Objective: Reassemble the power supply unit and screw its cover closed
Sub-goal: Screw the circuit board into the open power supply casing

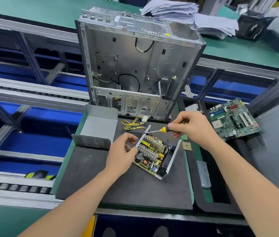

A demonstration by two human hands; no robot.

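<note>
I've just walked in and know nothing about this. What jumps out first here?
The open power supply in the middle of the dark mat, insides bare: the left hand holds its side wall while the right hand holds a yellow-handled screwdriver at its far end. Behind stands a big emptied computer case; a grey metal cover lies to the left.

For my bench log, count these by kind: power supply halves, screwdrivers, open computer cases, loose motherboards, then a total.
Power supply halves: 2, base and cover
Screwdriver: 1
Open computer case: 1
Loose motherboard: 1
Total: 5
</note>
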